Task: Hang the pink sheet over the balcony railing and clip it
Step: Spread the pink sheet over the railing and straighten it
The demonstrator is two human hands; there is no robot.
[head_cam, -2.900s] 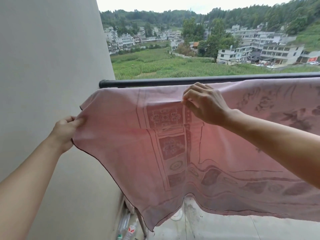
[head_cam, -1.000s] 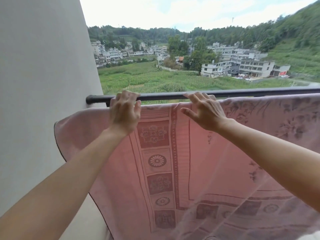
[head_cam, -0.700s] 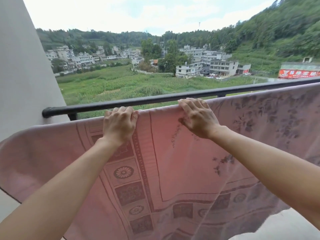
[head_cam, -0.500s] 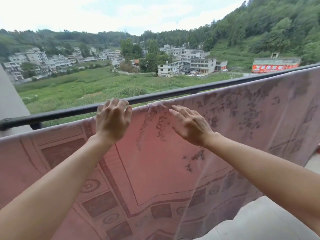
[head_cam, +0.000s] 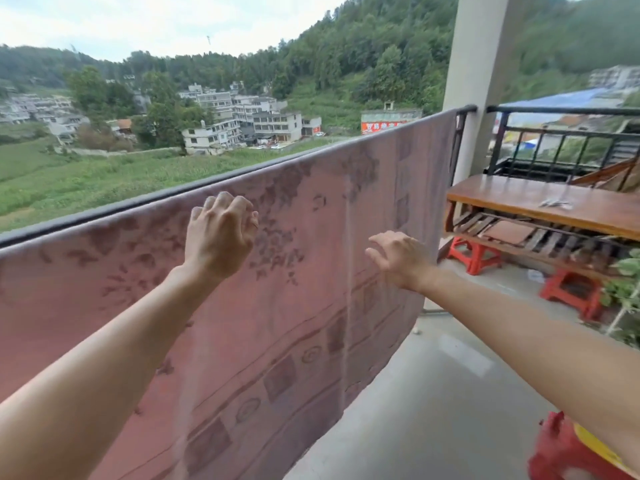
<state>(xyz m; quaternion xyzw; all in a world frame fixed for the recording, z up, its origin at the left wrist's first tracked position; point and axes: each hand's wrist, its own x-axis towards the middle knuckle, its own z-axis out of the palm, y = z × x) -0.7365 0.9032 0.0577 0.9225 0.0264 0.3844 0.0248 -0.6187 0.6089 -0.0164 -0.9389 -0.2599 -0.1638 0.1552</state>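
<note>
The pink sheet [head_cam: 311, 271], patterned with flowers and a border of squares, hangs over the black balcony railing [head_cam: 104, 211] from the left edge of view to the pillar. My left hand [head_cam: 220, 237] hovers in front of the sheet just below the rail, fingers loosely curled and holding nothing. My right hand [head_cam: 398, 259] is lower and further right, fingers spread, off the cloth. Small pale objects [head_cam: 554, 203] lie on the wooden table; I cannot tell whether they are clips.
A white pillar [head_cam: 474, 74] ends the rail at the right. Beyond it stands a wooden table [head_cam: 519, 199] with boards beneath and red plastic stools [head_cam: 474, 256]. A red and yellow object [head_cam: 571, 452] sits bottom right. A plant [head_cam: 623, 292] is at the right edge.
My view has swung to the right along the rail. Both hands have come off the sheet's top edge and shifted right; the right hand has dropped lower.
</note>
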